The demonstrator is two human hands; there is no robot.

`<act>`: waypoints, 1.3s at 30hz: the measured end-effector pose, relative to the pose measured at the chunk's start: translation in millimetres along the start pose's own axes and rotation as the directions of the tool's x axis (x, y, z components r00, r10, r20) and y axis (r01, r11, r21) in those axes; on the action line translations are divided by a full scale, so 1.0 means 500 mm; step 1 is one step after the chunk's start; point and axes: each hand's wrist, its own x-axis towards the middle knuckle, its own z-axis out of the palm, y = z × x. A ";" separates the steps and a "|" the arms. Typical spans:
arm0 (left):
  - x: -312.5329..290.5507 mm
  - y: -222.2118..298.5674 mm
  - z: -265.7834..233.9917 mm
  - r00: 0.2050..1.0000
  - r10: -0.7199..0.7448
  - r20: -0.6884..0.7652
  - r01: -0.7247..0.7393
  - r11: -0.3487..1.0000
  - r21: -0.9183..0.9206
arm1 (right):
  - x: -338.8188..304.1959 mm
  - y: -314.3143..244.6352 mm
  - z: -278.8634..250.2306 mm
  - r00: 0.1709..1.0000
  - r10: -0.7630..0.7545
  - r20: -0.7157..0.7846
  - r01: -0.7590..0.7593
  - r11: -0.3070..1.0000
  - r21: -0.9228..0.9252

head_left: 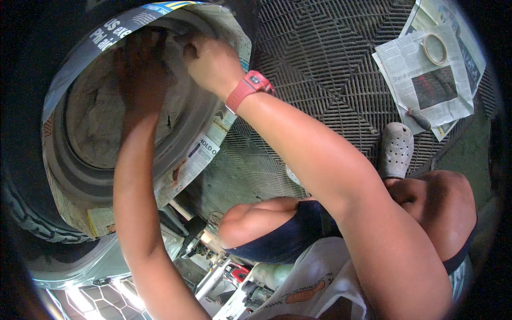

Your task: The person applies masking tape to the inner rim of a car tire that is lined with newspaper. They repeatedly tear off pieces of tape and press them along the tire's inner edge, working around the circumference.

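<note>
A wheel stands at the left, its grey-brown rim ringed by newspaper sheets that cover the tire's sidewall. Deep in shadow, my left hand reaches over the wheel's face near its upper part; its fingers are too dark to make out. Just right of it, at the upper right of the rim, my right hand has its fingers curled in. Whatever lies between those fingers is hidden. A red watch is on my right wrist.
More newspaper lies on the slatted floor at the upper right. On it rest a roll of tape and a small dark-handled tool. My grey clog is beside it, and my bent knees are below.
</note>
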 end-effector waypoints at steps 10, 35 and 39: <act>0.001 -0.001 -0.029 1.000 0.026 0.017 -0.026 1.000 0.014 | -0.016 0.021 0.002 0.992 -0.111 -0.060 0.097 0.975 -0.202; -0.005 -0.010 -0.016 0.998 -0.008 0.055 0.011 0.999 -0.052 | 0.105 -0.019 -0.031 0.859 0.095 0.503 0.017 0.977 -0.214; 0.006 -0.005 -0.016 1.000 0.008 0.014 -0.008 0.999 -0.033 | 0.123 -0.006 -0.008 0.861 0.082 0.502 0.085 0.950 -0.301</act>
